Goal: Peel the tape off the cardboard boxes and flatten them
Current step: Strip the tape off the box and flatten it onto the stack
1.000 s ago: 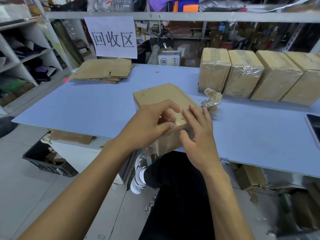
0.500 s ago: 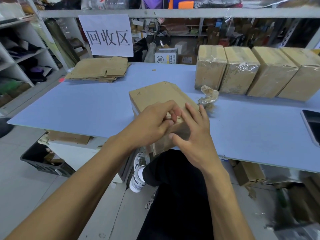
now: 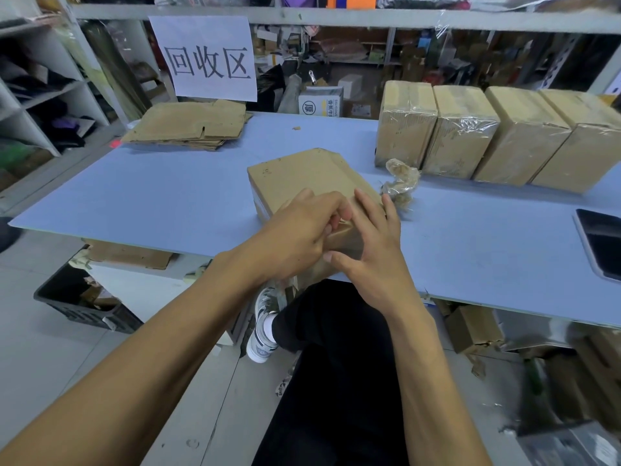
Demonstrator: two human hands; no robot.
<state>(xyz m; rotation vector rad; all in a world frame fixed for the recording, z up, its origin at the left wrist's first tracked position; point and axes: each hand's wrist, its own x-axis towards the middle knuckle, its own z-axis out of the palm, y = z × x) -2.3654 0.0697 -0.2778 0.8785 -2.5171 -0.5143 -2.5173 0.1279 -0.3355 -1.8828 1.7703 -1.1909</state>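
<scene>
Item: cardboard box (image 3: 295, 178), brown, lying at the near edge of the blue table (image 3: 151, 193), its near end overhanging toward the person. Condition: taped on the near face; the top panel looks bare. Handling, as judged: light and likely empty, stiff at the corners but yielding on the panels, so hard pressure would dent it; the tape film is thin, slick and apt to tear into strips. Best purchase is a lifted tape edge at the near top corner, with the box steadied from the side. Left hand (image 3: 295, 237): curled over the near top edge, fingertips drawn together as if pinching at the tape, though whether any is caught cannot be told. Right hand (image 3: 373, 250): spread, fingers laid flat on the box top and thumb against the near face, bracing it, gripping nothing. Adjacent: a wad of peeled tape (image 3: 400, 181) just beside the box; four taped boxes (image 3: 470, 136) in a row at the back right; a stack of flattened cardboard (image 3: 191, 124) at the back left.
</scene>
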